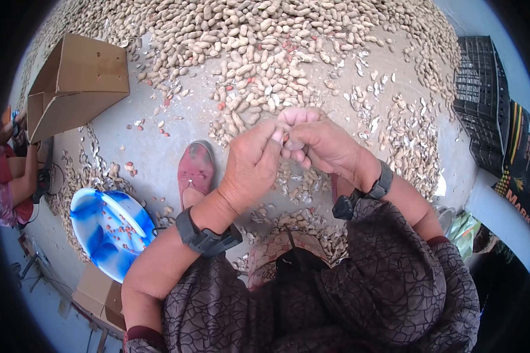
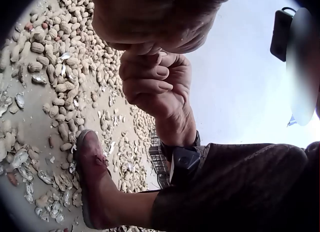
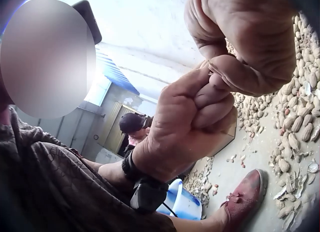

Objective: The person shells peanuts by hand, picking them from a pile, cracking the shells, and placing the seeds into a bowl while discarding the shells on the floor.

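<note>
Both hands meet in front of the body, above the floor. Between their fingertips a small reddish-brown bit of a peanut (image 1: 286, 137) shows; the rest is hidden by the fingers. My left hand (image 1: 250, 154) pinches it with thumb and bent fingers. From the other side my right hand (image 1: 334, 147) grips it, its fingers curled in. In the right wrist view the left hand (image 3: 180, 114) and right hand (image 3: 245, 39) press together at the fingertips. Beyond the hands lies a large heap of unshelled peanuts (image 1: 241, 35).
A blue and white basin (image 1: 91, 232) with red kernels stands at the left. Behind it is an open cardboard box (image 1: 94, 67). Broken shells (image 1: 409, 156) litter the floor. A black crate (image 1: 480, 100) stands at the right. Another person (image 1: 20, 176) sits at the far left.
</note>
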A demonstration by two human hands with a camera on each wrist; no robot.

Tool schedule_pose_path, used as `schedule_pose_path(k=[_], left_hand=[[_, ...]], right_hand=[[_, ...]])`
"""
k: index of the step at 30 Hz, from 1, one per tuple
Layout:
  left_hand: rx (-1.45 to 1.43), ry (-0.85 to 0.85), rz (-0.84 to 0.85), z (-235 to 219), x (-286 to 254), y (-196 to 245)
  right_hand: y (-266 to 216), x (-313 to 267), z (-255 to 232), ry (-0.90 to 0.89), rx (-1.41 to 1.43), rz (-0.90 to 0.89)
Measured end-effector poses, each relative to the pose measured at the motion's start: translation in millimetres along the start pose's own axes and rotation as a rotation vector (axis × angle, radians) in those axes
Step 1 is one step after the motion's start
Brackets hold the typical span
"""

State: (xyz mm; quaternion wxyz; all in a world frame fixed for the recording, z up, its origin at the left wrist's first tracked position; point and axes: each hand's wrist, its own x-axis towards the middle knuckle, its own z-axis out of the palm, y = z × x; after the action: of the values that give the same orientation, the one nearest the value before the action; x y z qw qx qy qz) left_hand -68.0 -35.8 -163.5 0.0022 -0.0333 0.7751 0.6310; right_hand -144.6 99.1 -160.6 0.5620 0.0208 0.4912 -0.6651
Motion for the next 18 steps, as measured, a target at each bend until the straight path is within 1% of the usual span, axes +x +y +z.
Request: schedule_pose_path(k=[1,3,4,6,7,9,13,15,16,18], left_hand=[[0.0,0.001,0.0,-1,-1,1],[-0.377,-0.102,-0.347,-5,-2,7],[-0.377,-0.101,-0.347,-6,-2,6],[-0.53,-0.128,-0.435,-8,0,3],[-0.529,-0.126,-0.435,-8,1,6],[-0.712,-0.105,-0.477,-9,4,13],[-0.691,-0.051,-0.521,-11,4,0],[-0.734,-0.072,-0.545,-12,3,0],[-0.733,-0.073,-0.545,-13,3,-2],[-0.747,-0.101,-0.601,-15,2,-9]], right_hand=[[0,0,1,0.0,0.0,0.0],[-1,-1,4,0.052,-0.015,0.016],[-2,-2,6,0.05,-0.015,0.016],[-4,-5,9,0.068,-0.15,-0.037],[-4,-5,8,0.066,-0.15,-0.037],[-4,-5,6,0.053,-0.185,-0.047],[1,-2,4,0.024,-0.074,-0.112],[0,-1,3,0.023,-0.159,-0.057],[0,-1,4,0.024,-0.159,-0.057],[-1,-2,4,0.056,-0.265,-0.083]])
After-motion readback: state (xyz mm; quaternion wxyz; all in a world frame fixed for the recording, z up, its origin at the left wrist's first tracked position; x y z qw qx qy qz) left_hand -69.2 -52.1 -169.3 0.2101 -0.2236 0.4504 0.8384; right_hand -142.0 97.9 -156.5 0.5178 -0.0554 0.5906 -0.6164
